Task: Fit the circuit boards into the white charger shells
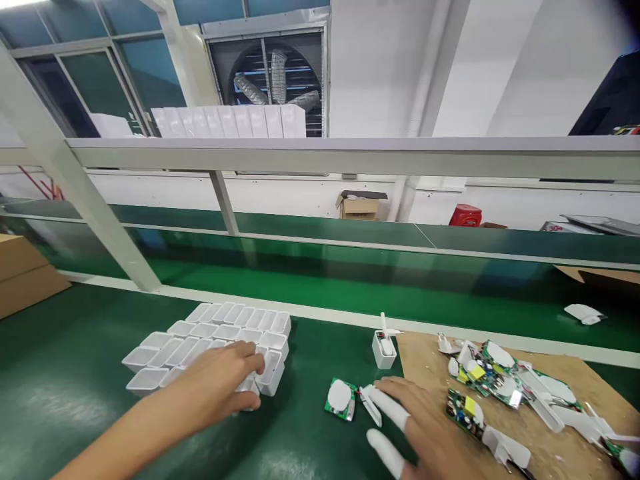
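Note:
Several rows of small white plastic boxes (193, 350), open at the top, stand packed together on the green table. My left hand (220, 377) reaches over their near right corner, with thumb and fingers closed around one white box (249, 383). To the right lies a green circuit board (341, 399) with a round white pad, wired to a white plastic piece (371, 405). My right hand (425, 420), with white finger cots on thumb and index finger, is spread beside that piece. Its index fingertip is at the piece; whether it touches is unclear.
One white box (384, 353) with parts inside stands apart near the ledge. Brown cardboard (415, 353) on the right bears a pile of circuit boards (505, 380) with white parts. A cardboard box (27, 277) sits far left. Behind the ledge runs a green belt (320, 283).

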A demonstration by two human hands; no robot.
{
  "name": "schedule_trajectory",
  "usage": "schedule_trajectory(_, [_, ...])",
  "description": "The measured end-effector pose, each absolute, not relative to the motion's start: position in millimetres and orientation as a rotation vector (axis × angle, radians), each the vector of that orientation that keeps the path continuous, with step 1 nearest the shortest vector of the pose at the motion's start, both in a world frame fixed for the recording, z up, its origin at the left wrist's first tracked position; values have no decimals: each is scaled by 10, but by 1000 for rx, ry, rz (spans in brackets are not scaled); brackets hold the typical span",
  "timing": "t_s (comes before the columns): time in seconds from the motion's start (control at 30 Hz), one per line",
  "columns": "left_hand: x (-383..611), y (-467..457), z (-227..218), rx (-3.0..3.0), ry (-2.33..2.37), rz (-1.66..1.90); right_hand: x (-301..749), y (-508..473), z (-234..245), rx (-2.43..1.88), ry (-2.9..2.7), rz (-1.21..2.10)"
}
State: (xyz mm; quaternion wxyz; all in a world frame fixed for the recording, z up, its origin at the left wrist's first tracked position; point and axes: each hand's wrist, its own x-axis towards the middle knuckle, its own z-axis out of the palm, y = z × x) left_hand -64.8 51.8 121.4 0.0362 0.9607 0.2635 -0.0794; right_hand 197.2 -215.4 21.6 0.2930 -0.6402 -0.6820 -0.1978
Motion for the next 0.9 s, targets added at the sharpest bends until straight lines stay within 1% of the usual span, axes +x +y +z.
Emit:
schedule_trajectory(0.17, [-621,370,978,3068,675,-118,1695,-1656,155,-1815,-2017,-252])
schedule_trajectory(0.3, [-615,199,969,3078,520,21,1790,-1562,189,-1920,-1849,83])
schedule_trajectory(0.37, [-570,109,942,3068,421,59,1910,-1603,200,-1987,-1717,174])
schedule_trajectory(0.57, [-210,-69,649,2963,264,164,2139,-1836,23,-2102,-1538,129])
schedule_trajectory(0.67, [-55,-64,521,2792,318,115,2120,-1979,9,-2132,-1676,71])
schedule_trajectory(0.77, [47,-44,435,2602,408,179,2091,-2076,64,-2156,-1833,38])
schedule_trajectory(0.9, [159,-68,348,2463,468,255,2117,-2102,38,-2142,-1884,-54])
